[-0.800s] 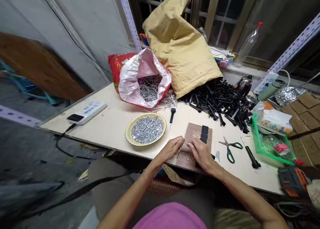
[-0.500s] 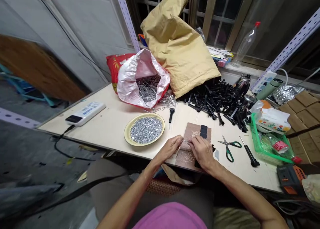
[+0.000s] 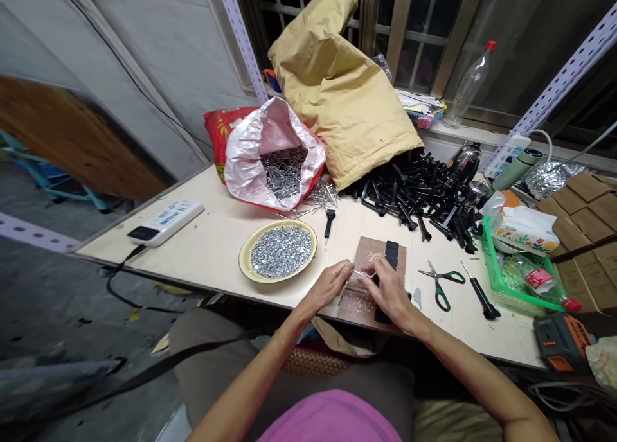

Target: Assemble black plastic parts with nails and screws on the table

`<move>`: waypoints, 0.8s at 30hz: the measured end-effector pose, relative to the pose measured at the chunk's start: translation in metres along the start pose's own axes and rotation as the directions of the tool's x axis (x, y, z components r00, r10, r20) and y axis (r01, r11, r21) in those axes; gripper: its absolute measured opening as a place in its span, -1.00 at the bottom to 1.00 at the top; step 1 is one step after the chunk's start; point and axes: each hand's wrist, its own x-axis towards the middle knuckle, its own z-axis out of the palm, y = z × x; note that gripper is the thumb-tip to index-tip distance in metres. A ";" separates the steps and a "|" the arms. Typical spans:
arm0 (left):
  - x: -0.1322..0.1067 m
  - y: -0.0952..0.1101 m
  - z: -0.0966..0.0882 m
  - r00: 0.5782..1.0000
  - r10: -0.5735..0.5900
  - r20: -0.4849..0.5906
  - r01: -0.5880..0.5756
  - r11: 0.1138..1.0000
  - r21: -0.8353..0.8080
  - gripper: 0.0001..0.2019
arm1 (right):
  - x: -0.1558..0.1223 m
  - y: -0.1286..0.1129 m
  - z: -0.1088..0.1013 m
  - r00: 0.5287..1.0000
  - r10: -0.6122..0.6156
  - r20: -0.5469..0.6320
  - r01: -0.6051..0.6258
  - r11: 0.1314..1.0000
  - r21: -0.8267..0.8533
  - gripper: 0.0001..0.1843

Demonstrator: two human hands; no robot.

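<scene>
Our left hand [image 3: 331, 286] and right hand [image 3: 391, 292] pinch a metal pin [image 3: 361, 274] between their fingertips. It hangs just above the brown board [image 3: 373, 250] at the near edge of the table [image 3: 216, 236], right of the plate [image 3: 245, 257].

Pinched between the left hand [image 3: 330, 286] and right hand [image 3: 391, 294], a thin pin [image 3: 361, 274] is gleaming as bare metal. Under the hands a brown board [image 3: 380, 249] is showing a rough, matt, speckled face on the pale, smooth, wood-look counter [image 3: 212, 236]. Left of the hands a glossy yellow plate [image 3: 247, 254] is holding bright metal bits [image 3: 282, 250], and beyond the hands matt black plastic pieces [image 3: 409, 188] are lying against a creased tan paper sack [image 3: 337, 101].
</scene>
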 end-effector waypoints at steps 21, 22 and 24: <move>-0.003 0.011 0.002 0.953 -0.212 0.216 0.270 0.918 -0.291 -0.36 | -0.008 -0.003 -0.013 0.999 -0.052 -0.007 0.051 0.997 -0.062 -0.83; -0.003 0.010 0.002 0.952 -0.215 0.217 0.274 0.917 -0.291 -0.34 | -0.008 -0.003 -0.014 0.999 -0.047 -0.016 0.046 0.997 -0.070 -0.82; -0.002 0.006 0.002 0.957 -0.222 0.187 0.269 0.922 -0.279 -0.30 | -0.009 0.001 -0.017 0.999 -0.035 -0.042 0.031 0.996 -0.087 -0.82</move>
